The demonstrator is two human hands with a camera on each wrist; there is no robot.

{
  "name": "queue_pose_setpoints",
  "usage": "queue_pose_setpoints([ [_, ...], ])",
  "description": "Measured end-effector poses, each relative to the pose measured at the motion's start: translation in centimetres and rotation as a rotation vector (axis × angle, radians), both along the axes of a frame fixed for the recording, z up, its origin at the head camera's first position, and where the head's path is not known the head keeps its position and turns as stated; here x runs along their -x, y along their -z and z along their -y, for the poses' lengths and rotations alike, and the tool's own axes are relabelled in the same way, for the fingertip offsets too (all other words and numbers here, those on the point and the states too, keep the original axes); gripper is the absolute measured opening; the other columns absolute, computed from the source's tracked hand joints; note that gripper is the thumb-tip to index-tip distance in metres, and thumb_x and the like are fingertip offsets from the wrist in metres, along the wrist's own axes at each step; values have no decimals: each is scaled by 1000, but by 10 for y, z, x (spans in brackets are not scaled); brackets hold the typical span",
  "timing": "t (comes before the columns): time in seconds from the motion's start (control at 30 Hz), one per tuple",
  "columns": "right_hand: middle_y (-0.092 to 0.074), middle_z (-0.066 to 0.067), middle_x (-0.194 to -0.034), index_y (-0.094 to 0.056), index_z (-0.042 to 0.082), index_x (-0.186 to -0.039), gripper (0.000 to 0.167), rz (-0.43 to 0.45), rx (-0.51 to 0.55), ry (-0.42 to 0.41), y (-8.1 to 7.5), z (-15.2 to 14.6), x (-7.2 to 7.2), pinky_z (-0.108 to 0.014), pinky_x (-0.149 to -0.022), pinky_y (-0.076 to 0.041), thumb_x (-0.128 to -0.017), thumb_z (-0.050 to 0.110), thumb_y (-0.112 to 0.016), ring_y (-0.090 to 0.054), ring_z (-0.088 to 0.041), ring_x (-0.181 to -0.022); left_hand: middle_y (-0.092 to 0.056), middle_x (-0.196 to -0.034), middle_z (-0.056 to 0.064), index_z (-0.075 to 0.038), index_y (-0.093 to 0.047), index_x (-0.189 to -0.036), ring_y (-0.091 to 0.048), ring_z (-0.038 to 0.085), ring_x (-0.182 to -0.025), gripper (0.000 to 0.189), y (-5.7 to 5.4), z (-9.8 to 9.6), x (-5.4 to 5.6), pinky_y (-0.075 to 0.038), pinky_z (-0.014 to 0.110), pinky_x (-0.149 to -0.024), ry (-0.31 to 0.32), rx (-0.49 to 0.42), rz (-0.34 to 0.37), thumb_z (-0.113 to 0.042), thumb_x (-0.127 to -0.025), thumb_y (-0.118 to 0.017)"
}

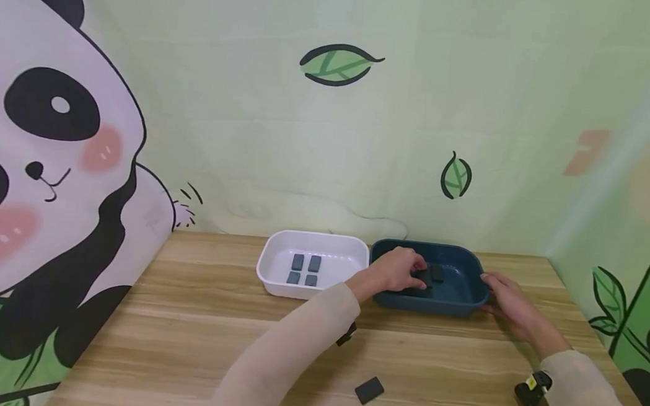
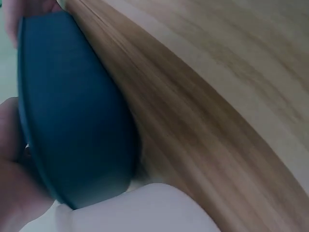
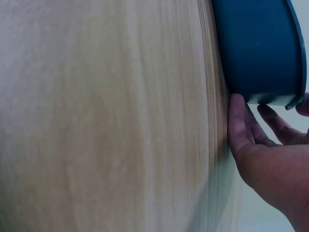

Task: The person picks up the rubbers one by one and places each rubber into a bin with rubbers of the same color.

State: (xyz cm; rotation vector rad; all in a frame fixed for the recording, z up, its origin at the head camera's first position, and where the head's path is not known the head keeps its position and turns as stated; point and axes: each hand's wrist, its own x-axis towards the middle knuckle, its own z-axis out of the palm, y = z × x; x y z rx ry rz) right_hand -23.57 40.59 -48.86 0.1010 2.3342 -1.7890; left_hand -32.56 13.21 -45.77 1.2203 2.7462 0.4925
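Note:
My left hand [image 1: 395, 270] reaches over the near left side of a dark blue tray [image 1: 466, 305], its thumb and fingers bent around a small dark rectangular tile [image 1: 424, 276] inside. Another dark tile [image 1: 437, 272] lies just right of it in the tray. At the tray's right end, my right hand [image 1: 511, 303] holds the rim, thumb on top and fingers against the outer wall. The right wrist view has those fingers [image 3: 237, 121] low on the wall near the tabletop. In the left wrist view, the tray wall [image 2: 77, 111] hides the left fingertips.
A white tray [image 1: 282, 290] stands against the blue tray's left side, with several dark tiles [image 1: 297, 262] spaced apart inside. One loose dark tile [image 1: 369, 390] lies nearer on the wooden table [image 1: 194, 338]. Behind the table hangs a printed panda backdrop [image 1: 240, 129].

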Motion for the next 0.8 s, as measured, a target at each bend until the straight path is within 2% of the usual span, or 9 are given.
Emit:
queue_pose_setpoints([
  [0.17, -25, -39, -161, -17, -16, -159, 70, -2, 1, -4, 2, -2, 0, -27, -91, -58, -117, 39, -30, -42, -39, -139, -75, -124, -3, -14, -74, -132, -67, 8, -110, 44, 7, -3, 7, -52, 19, -97, -10, 24, 35, -38, -96, -80],
  [0.33, -26, -39, -161, -17, -16, -159, 71, -3, -6, -8, 3, -4, 2, -28, -92, -59, -117, 39, -30, -45, -37, -137, -75, -120, -4, -15, -75, -129, -68, 6, -107, 40, 11, -4, 8, -52, 17, -94, -3, 25, 58, -37, -96, -81],
  [0.6, -26, -38, -161, -17, -15, -160, 71, -3, -9, 1, 3, -4, 2, -27, -91, -59, -117, 39, -31, -47, -32, -135, -75, -120, -4, -15, -76, -127, -68, 6, -107, 40, 12, -8, 6, -53, 18, -94, 38, 59, 10, -38, -95, -81],
  [0.8, -26, -39, -161, -17, -16, -159, 72, -15, -3, 0, 3, -3, 1, -27, -91, -58, -117, 40, -32, -49, -28, -133, -76, -119, -4, -16, -76, -127, -68, 5, -105, 40, 17, -11, 7, -54, 19, -95, 32, 76, -1, -40, -95, -82],
])
